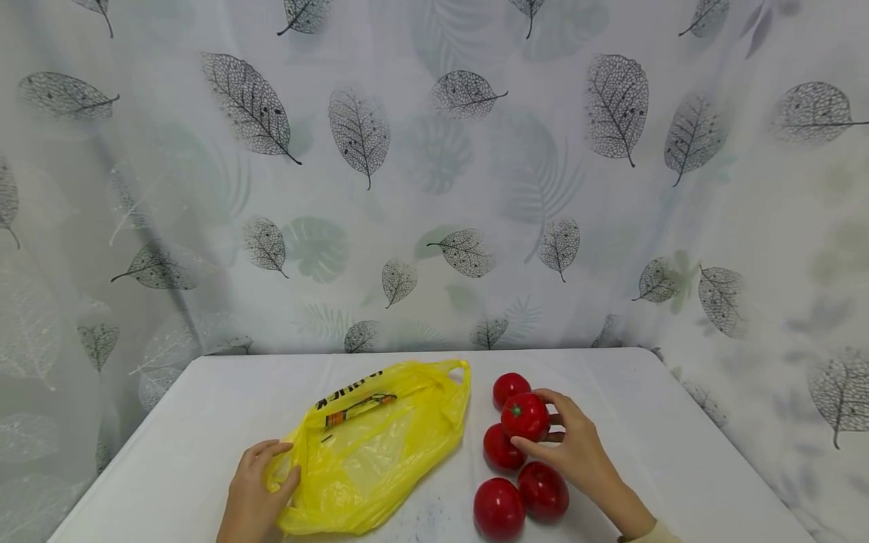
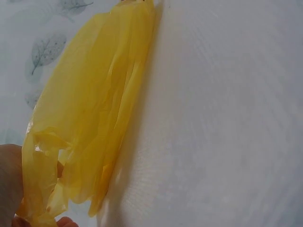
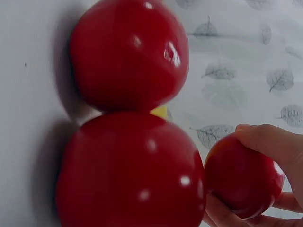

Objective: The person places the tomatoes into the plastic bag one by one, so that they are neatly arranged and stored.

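Note:
My right hand (image 1: pixel 570 445) grips a shiny red tomato (image 1: pixel 526 417) between thumb and fingers, its small green stalk star showing. In the right wrist view the held tomato (image 3: pixel 244 176) is raised beside larger-looking red round fruits (image 3: pixel 130 170). Several such fruits stand in a loose column: one at the back (image 1: pixel 510 389), one just under the held tomato (image 1: pixel 502 449), and two side by side in front (image 1: pixel 498 509). My left hand (image 1: pixel 254 490) pinches the left end of a yellow plastic bag (image 1: pixel 380 452), which lies slack. Some left fingers are hidden behind the film (image 2: pixel 85 113).
A white table (image 1: pixel 170 437) carries everything. Dark lettering and an orange print mark the bag's upper part, and a handle hole shows at its far right corner. A leaf-patterned curtain (image 1: pixel 421 188) hangs behind the table and along its sides.

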The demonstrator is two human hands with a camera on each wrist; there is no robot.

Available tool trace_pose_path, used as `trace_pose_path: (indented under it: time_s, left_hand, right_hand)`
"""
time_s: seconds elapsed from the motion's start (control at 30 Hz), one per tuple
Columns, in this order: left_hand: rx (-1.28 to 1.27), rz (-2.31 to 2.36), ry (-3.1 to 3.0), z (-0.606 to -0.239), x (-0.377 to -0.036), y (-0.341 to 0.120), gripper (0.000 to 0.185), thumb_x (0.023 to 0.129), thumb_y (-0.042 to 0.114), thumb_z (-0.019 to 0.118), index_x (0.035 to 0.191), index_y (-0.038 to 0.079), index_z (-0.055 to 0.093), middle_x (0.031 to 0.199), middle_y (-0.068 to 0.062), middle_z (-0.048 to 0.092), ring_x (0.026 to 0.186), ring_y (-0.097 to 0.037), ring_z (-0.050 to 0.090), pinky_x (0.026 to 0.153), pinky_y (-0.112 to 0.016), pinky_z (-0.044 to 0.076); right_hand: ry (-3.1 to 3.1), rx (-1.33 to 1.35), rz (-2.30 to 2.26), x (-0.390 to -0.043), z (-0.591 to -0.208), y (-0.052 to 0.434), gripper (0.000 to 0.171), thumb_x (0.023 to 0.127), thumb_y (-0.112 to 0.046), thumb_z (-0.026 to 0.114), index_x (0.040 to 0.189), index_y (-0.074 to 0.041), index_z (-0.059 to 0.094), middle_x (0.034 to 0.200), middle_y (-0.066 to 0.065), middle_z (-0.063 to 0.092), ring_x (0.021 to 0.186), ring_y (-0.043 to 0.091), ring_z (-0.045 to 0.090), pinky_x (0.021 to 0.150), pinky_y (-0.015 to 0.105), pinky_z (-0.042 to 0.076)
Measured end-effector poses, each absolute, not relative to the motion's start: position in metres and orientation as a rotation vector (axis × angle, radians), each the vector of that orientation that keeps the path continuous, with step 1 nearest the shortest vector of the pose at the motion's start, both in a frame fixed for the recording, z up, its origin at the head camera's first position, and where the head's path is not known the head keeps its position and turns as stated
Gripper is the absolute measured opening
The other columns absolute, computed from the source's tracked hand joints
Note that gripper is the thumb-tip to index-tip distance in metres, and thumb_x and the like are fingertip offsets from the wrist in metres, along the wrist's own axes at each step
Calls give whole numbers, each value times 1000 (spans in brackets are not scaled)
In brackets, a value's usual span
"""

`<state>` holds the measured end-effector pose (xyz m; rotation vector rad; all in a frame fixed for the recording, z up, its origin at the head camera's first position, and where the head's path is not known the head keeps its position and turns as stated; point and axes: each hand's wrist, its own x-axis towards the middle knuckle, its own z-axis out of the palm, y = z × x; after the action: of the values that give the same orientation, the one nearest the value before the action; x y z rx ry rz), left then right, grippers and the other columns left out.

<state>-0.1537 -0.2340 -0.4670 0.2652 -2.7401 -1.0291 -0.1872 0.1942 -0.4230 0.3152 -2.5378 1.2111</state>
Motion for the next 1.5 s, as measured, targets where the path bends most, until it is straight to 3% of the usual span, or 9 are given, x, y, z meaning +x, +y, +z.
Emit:
trace_pose_path:
  time_s: [0.27, 1.03, 1.3, 1.5]
  left_hand:
    - [261, -1033, -2737, -465, -152, -233, 42, 86, 13, 69, 122, -6, 58, 131, -27, 43, 122, -46, 45, 102, -63, 40]
    - [207, -1015, -2692, -466, -148, -234, 40, 86, 12, 70, 120, -5, 60, 130, -27, 46, 121, -46, 47, 101, -62, 41]
    - [176, -1014, -2691, -466, -148, -232, 40, 86, 12, 71, 121, -6, 60, 130, -27, 46, 120, -45, 47, 101, -61, 42]
    - [163, -999, -2690, -465, -147, -231, 39, 86, 11, 70, 121, -5, 60, 130, -26, 46, 121, -44, 47, 100, -60, 43]
  right_hand:
    - [-2548, 345, 1306, -182, -419, 175, 73, 69, -23, 89, 130, -9, 52, 120, 12, 59, 90, 20, 64, 66, 32, 61]
    - [-2533, 493, 1345, -176, -419, 136, 73, 65, -25, 91, 128, -19, 54, 117, -3, 61, 97, 20, 63, 72, 27, 60]
    - [-2561, 629, 1406, -175, -421, 126, 70, 71, -29, 87, 130, -17, 51, 118, 1, 59, 85, 13, 63, 67, 31, 61]
    - [-2567, 692, 1417, -176, -418, 117, 70, 72, -31, 87, 131, -16, 51, 121, 3, 58, 86, 12, 62, 68, 31, 60]
